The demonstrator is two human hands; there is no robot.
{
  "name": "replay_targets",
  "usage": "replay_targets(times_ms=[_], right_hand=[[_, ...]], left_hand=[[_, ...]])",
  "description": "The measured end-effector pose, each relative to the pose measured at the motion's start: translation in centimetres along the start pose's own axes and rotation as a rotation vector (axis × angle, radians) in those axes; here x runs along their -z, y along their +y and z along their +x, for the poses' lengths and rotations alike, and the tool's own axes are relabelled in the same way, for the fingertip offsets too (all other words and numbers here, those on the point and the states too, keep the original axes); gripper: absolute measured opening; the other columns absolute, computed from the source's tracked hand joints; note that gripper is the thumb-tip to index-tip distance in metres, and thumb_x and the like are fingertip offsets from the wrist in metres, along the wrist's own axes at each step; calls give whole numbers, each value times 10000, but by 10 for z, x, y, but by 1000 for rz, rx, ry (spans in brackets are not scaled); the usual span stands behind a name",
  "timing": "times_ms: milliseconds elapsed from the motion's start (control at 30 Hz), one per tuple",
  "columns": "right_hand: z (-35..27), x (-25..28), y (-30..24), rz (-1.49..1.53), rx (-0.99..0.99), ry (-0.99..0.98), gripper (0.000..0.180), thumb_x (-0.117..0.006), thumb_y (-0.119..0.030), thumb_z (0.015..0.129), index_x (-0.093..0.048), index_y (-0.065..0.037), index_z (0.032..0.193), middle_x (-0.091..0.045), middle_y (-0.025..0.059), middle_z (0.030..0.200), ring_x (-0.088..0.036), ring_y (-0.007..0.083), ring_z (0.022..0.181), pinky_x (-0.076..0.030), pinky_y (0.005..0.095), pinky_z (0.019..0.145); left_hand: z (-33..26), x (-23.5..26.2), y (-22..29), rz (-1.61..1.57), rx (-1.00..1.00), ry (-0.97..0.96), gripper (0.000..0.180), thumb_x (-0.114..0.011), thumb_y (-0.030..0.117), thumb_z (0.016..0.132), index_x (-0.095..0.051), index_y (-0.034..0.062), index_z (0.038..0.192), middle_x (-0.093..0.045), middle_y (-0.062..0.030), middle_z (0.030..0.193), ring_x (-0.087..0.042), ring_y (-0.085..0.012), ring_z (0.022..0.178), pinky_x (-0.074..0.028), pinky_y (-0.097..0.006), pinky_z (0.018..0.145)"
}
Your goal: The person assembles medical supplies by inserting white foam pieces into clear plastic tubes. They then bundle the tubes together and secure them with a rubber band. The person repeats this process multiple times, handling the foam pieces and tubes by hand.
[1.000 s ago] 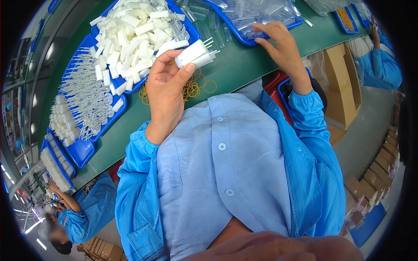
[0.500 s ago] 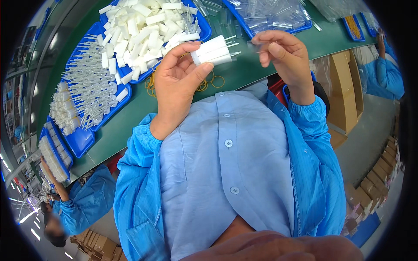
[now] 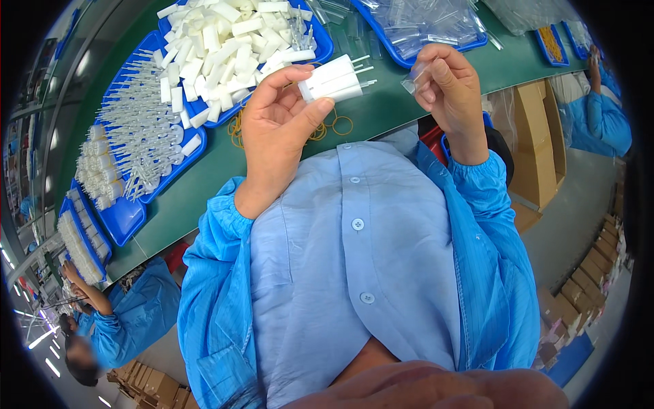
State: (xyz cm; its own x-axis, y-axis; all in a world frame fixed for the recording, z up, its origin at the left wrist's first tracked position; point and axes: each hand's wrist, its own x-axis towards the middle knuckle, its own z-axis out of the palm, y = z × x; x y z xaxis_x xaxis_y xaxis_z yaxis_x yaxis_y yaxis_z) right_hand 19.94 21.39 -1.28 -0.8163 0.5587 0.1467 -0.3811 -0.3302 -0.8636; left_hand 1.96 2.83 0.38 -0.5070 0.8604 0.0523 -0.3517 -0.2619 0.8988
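Note:
Between its thumb and fingers, my left hand [image 3: 283,112] grips a bundle of white plastic blocks [image 3: 334,80], with thin clear rods sticking out of the end that points right. My right hand [image 3: 446,88] is closed in a pinch on a small clear plastic sleeve [image 3: 413,80], held a little apart from the rods' tips. The sleeve is see-through, so its full outline is hard to make out. Behind the hands stands a blue tray of clear plastic sleeves [image 3: 429,27]. Several yellow rubber bands [image 3: 340,125] lie on the table by my left hand.
A blue tray heaped with white blocks [image 3: 218,51] stands at the back left, beside a blue tray of thin clear-stemmed parts [image 3: 139,116]. The green table [image 3: 221,160] runs under them. A cardboard box [image 3: 538,143] is at right. Co-workers in blue sleeves [image 3: 146,307] sit at both sides.
My right hand has turned and drawn slightly away from the rods, and the clear sleeve now shows plainly in its fingers. My left hand keeps its hold on the blocks.

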Motion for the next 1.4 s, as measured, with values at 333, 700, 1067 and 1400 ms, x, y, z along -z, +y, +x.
replay_targets(times_ms=[333, 700, 1067, 1400], right_hand=[[-1, -3, 2, 39, 54, -33, 248, -576, -177, 968, -586, 2, 1140, -603, 79, 803, -546, 102, 645, -468, 247, 557], [-2, -27, 2, -282, 119, 182, 248, -597, -138, 943, -652, 20, 1126, -563, 17, 751, -485, 79, 639, -396, 218, 576], [3, -40, 1, -323, -11, 122, 248, -634, -157, 923, -676, -8, 1117, -604, 35, 767, -505, 71, 607, -399, 200, 537], [3, -50, 1, -420, -1, 100, 246, -646, -127, 909, -678, -16, 1126, -628, 33, 792, -532, 67, 628, -432, 201, 554]], left_hand=[[-1, 1, 0, -13, -2, -6, 376, -654, -102, 827, -529, 0, 1166, -504, -127, 1270, -546, -218, 1161, -456, -331, 1002], [1, 3, -7, 39, -71, -33, 372, -650, -145, 801, -545, -1, 1128, -455, -93, 1256, -545, -216, 1153, -498, -358, 992], [2, 3, -8, 176, -184, -29, 358, -650, -157, 787, -579, -37, 1117, -406, -69, 1193, -529, -191, 1124, -508, -349, 982], [3, 4, -5, 302, -177, -39, 261, -695, -20, 836, -657, -1, 1094, -427, -53, 1176, -527, -137, 1045, -495, -255, 862]])
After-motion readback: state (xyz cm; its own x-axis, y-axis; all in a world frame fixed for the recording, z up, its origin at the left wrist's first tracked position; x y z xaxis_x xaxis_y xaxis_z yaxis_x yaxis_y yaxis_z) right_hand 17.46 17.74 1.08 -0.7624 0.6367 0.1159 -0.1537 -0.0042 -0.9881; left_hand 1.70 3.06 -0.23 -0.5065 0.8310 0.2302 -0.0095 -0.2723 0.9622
